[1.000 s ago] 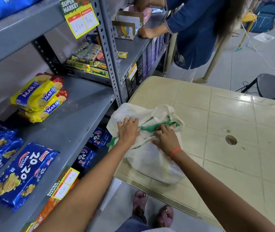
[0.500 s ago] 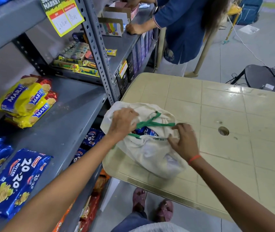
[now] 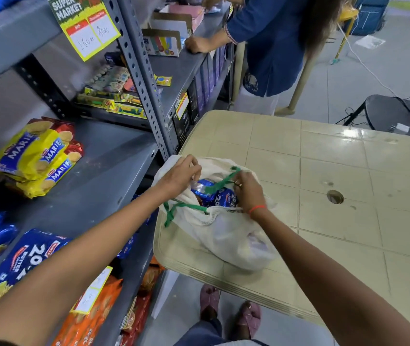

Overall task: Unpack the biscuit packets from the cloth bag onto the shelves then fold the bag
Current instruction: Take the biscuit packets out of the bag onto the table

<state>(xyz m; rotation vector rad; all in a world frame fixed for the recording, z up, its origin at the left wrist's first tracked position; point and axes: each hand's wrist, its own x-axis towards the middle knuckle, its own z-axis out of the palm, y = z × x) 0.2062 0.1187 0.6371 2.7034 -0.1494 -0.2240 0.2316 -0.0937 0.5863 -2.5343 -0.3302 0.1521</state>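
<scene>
A white cloth bag (image 3: 233,236) with green handles lies on the near left corner of the beige table (image 3: 323,171). Its mouth is pulled open and blue 20-20 biscuit packets (image 3: 220,196) show inside. My left hand (image 3: 179,173) grips the far left rim of the bag's mouth. My right hand (image 3: 248,191), with an orange band at the wrist, holds the right rim by a green handle, its fingers over the packets. On the grey shelf (image 3: 94,186) to my left lie yellow Marie packets (image 3: 36,156) and blue 20-20 packets (image 3: 19,265).
A person in a blue top (image 3: 268,46) stands at the far end of the shelving, one hand on the shelf. Lower shelves hold orange packets (image 3: 91,320) and more blue ones. A black chair (image 3: 393,113) with cables stands beyond the table.
The bag's mouth has gone from closed to open, showing the blue packets. My right hand moved out to the right rim and then back over the packets.
</scene>
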